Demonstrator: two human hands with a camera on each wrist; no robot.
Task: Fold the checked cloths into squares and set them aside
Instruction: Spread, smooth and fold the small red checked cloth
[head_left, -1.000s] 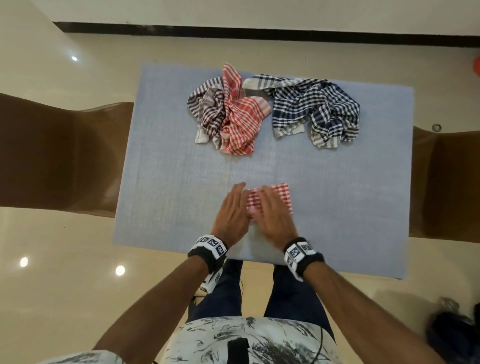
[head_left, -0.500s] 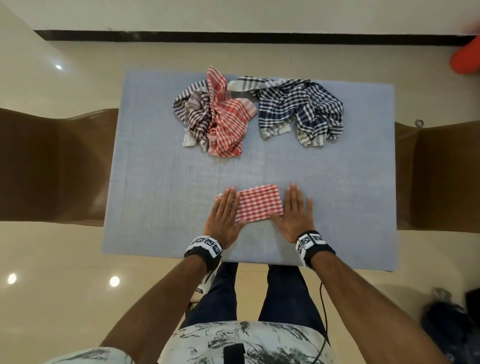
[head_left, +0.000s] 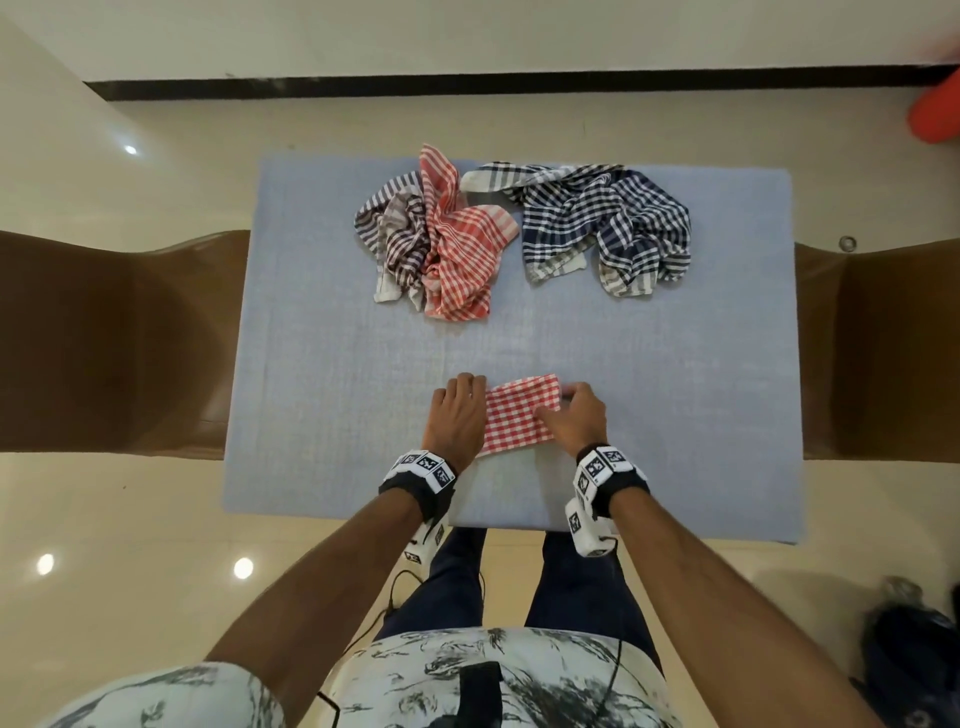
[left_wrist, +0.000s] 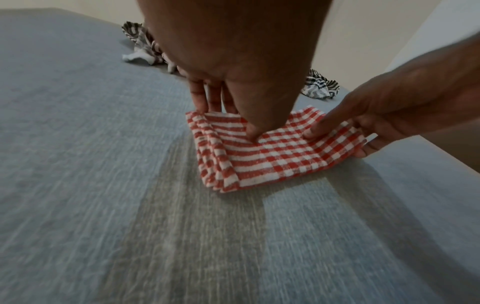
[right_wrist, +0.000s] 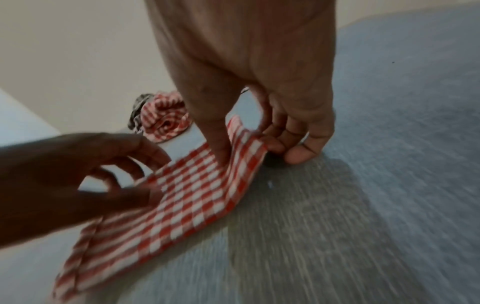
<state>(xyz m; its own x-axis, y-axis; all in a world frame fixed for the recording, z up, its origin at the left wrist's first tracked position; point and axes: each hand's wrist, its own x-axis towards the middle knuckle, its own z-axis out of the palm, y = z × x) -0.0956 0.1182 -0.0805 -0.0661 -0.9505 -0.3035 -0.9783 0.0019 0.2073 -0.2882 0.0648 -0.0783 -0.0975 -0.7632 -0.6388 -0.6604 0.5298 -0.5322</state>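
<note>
A red-and-white checked cloth (head_left: 519, 418) (left_wrist: 272, 156) (right_wrist: 187, 197), folded into a small rectangle, lies near the front of the blue-grey table (head_left: 337, 389). My left hand (head_left: 467, 400) (left_wrist: 228, 121) pinches its left edge, thumb on top and fingers at the far corner. My right hand (head_left: 563, 402) (right_wrist: 246, 152) pinches the right edge, thumb on top and fingers underneath, so that edge is lifted off the table. At the back lie three crumpled cloths: a dark striped one (head_left: 395, 234), a red checked one (head_left: 462, 249) and a navy checked one (head_left: 608, 223).
Brown chairs stand at the table's left (head_left: 104, 338) and right (head_left: 883, 338). Bare table surface spreads on both sides of the folded cloth. An orange object (head_left: 935, 114) shows at the top right, and a dark bag (head_left: 914, 649) lies on the floor.
The hands went from pressing together on the cloth, to lying flat at its two sides, to pinching its left and right edges. The right edge has lifted.
</note>
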